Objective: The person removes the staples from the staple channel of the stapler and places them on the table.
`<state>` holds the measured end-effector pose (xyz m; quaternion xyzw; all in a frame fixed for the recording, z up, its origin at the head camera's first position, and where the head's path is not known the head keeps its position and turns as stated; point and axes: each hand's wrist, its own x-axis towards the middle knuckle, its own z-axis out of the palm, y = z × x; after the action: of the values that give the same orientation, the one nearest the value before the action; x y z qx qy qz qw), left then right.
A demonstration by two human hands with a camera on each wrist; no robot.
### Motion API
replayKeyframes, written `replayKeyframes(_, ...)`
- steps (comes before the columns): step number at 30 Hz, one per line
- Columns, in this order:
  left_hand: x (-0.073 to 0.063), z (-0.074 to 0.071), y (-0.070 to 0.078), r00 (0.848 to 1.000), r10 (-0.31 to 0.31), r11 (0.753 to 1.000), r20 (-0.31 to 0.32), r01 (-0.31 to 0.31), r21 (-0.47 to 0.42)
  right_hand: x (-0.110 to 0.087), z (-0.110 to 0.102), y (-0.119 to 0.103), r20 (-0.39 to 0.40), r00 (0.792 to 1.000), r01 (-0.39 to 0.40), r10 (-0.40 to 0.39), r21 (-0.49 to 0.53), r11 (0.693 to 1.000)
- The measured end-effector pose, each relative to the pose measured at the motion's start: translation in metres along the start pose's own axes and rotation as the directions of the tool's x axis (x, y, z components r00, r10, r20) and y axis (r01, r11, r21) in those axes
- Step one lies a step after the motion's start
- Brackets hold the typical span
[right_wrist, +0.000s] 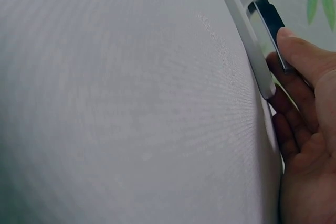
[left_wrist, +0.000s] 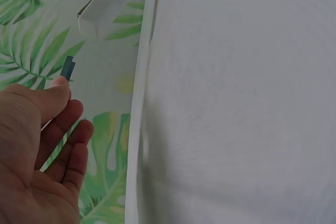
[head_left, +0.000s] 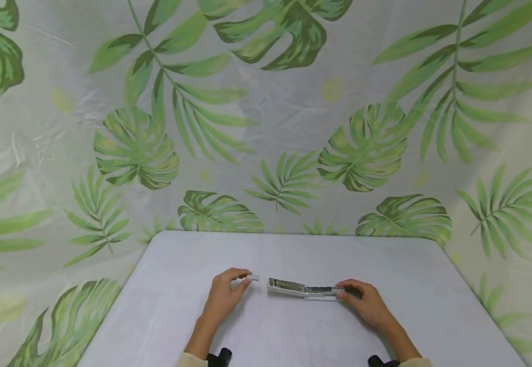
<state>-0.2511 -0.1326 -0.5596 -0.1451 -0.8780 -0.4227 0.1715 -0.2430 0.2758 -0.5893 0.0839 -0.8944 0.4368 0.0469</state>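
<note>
A white stapler (head_left: 289, 290) lies folded open on the table, its cover swung over to the left so the metal inside shows. My right hand (head_left: 366, 302) grips its right end. In the right wrist view the thumb presses the dark metal magazine (right_wrist: 272, 20), which stands raised off the white base (right_wrist: 252, 59). Left of the stapler, and apart from it, my left hand (head_left: 224, 294) pinches a short strip of staples (head_left: 254, 278) between thumb and fingers. The strip's stepped end (left_wrist: 67, 68) pokes out past the thumb in the left wrist view.
A white cloth covers the table (head_left: 179, 265). Behind it hangs a leaf-printed curtain (head_left: 289, 117), which meets the table's back edge. Black wrist straps (head_left: 220, 358) show at the bottom of the head view.
</note>
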Motion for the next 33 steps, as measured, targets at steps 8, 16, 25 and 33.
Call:
replayKeyframes(8, 0.0, 0.003, -0.009, 0.998, -0.009, 1.0, 0.056, 0.008, 0.019, 0.0, -0.003, -0.001, 0.006, 1.0, 0.001, -0.001, 0.004, 1.0)
replayKeyframes(16, -0.002, 0.001, -0.014, 0.996, 0.017, 0.998, 0.092, -0.022, 0.055, 0.0, -0.004, -0.003, 0.016, 1.0, 0.013, -0.013, 0.002, 1.0)
replayKeyframes(25, -0.005, 0.001, -0.021, 0.984, -0.006, 0.998, 0.177, -0.005, 0.061, 0.001, -0.001, 0.0, 0.025, 1.0, -0.01, 0.011, -0.01, 1.0)
replayKeyframes(33, -0.003, 0.001, -0.023, 0.978, 0.056, 0.993, 0.202, -0.075, 0.086, 0.0, -0.002, -0.004, 0.014, 1.0, -0.018, 0.019, -0.031, 0.999)
